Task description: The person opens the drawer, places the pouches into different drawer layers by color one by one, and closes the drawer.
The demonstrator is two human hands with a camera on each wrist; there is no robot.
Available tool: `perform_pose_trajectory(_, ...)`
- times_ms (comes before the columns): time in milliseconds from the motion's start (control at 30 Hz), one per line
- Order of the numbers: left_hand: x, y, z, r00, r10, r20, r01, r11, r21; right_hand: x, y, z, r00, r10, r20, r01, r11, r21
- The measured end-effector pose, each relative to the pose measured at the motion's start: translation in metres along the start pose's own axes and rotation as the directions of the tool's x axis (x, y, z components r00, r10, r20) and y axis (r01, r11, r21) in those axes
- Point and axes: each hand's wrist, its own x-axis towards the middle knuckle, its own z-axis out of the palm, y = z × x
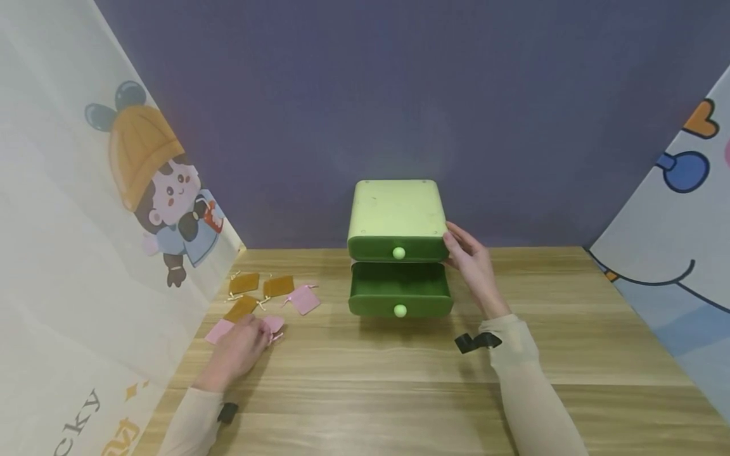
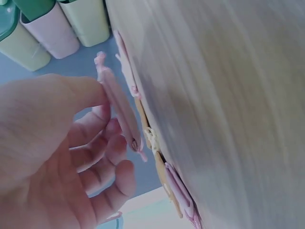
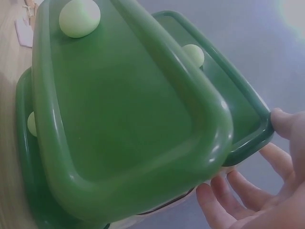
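Observation:
My left hand [image 1: 242,345] pinches a pink drawstring pouch [image 2: 121,107] between thumb and fingers, held just off the table. Around it lie mustard-yellow pouches [image 1: 278,286] and more pink pouches [image 1: 304,299], one partly hidden by the hand. A green drawer cabinet [image 1: 398,206] stands at the centre back, its middle drawer [image 1: 400,306] pulled out. In the right wrist view, the top drawer [image 3: 224,90] and the bottom drawer [image 3: 28,157] are pushed in. With relaxed fingers, my right hand [image 1: 473,263] touches the cabinet's right side, thumb at its front top corner.
The wooden table [image 1: 365,392] meets a dark blue back panel [image 1: 399,95]. A white panel with cartoon print [image 1: 57,221] borders the left, another [image 1: 696,209] the right. Light-coloured containers [image 2: 86,24] appear in the left wrist view.

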Motion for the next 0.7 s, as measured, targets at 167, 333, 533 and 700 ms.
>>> perform_pose_trajectory(167, 0.0013, 0.0033, -0.0027, 0.999, 0.01, -0.051, -0.012, 1.0, -0.024, -0.0002, -0.0007, -0.0005, 1.0, 0.0, 0.002, 0.0, 1.0, -0.006)
perform_pose_trajectory(333, 0.0021, 0.0029, -0.0031, 0.999, -0.038, -0.014, 0.037, 0.998, -0.055, -0.0003, -0.0006, -0.0006, 1.0, 0.001, 0.006, -0.001, 1.0, -0.01)
perform_pose_trajectory(533, 0.0009, -0.0006, -0.0002, 0.998, -0.05, -0.041, 0.047, 0.996, -0.072, 0.0001, 0.0008, -0.0008, 1.0, -0.011, 0.006, 0.011, 1.0, 0.002)
perform_pose_trajectory(700, 0.0002, 0.0018, 0.0002, 0.996, -0.086, 0.013, 0.087, 0.991, -0.098, 0.0001, 0.0013, -0.0005, 1.0, -0.008, 0.002, 0.008, 1.0, 0.011)
